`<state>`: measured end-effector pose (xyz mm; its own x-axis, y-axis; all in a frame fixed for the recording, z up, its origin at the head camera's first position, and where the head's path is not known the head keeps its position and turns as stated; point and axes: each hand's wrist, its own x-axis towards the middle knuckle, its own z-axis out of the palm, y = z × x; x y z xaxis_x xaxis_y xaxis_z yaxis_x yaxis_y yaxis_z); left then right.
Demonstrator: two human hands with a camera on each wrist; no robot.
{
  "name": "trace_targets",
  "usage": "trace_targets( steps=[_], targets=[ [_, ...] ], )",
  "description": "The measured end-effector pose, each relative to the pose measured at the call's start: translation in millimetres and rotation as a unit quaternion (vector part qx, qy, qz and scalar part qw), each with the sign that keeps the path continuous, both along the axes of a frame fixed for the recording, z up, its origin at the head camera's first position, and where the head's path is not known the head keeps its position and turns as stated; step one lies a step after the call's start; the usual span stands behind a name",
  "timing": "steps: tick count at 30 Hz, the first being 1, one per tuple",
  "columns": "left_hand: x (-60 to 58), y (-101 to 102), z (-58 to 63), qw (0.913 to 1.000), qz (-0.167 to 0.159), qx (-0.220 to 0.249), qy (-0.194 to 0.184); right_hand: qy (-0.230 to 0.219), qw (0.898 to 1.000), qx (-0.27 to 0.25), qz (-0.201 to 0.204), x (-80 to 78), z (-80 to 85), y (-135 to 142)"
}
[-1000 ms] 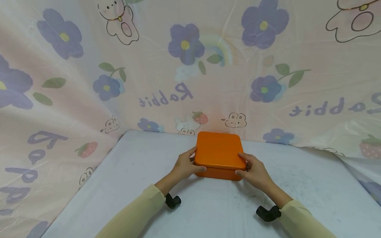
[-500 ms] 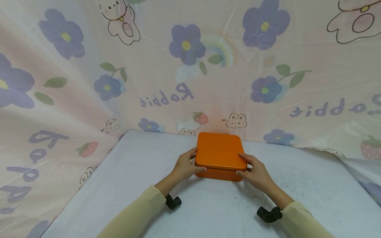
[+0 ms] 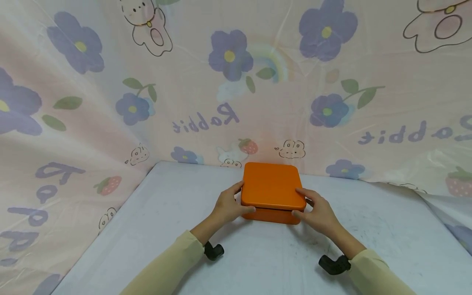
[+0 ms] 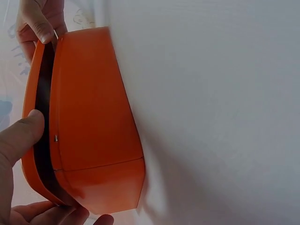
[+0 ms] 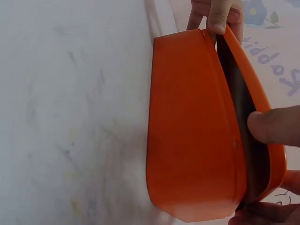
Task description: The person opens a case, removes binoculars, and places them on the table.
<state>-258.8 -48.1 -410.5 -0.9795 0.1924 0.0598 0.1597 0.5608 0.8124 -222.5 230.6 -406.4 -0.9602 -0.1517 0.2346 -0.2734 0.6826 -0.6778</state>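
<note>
You hold the orange lid (image 3: 273, 184) by both sides near its front corners, just right of center in the lower half of the frame. Your left hand (image 3: 228, 205) pinches its left side, thumb at the front edge; your right hand (image 3: 320, 211) grips the opposite side the same way. Beneath it, the orange base (image 3: 273, 215) rests on the white table (image 3: 258, 262). Both wrist views show lid and base parted along the front, dark between them; whether they touch at the back cannot be told. Your pale yellow sleeves (image 3: 166, 262) enter from the frame's lower corners, a black fitting (image 3: 214, 250) at each wrist, before a flower-printed backdrop (image 3: 177, 82).
</note>
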Motion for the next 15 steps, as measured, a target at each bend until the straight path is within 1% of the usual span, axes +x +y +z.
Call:
trace_targets(
  steps=[8, 15],
  targets=[
    [2.7, -1.5, 4.7, 1.0, 0.008, 0.002, 0.004, 0.012, 1.0, -0.007, 0.007, -1.1, 2.4, 0.7],
    [4.2, -5.1, 7.1, 0.9998, 0.01, 0.0, 0.02, 0.025, 1.0, -0.009, 0.011, -2.7, 7.1, -1.8]
  ],
)
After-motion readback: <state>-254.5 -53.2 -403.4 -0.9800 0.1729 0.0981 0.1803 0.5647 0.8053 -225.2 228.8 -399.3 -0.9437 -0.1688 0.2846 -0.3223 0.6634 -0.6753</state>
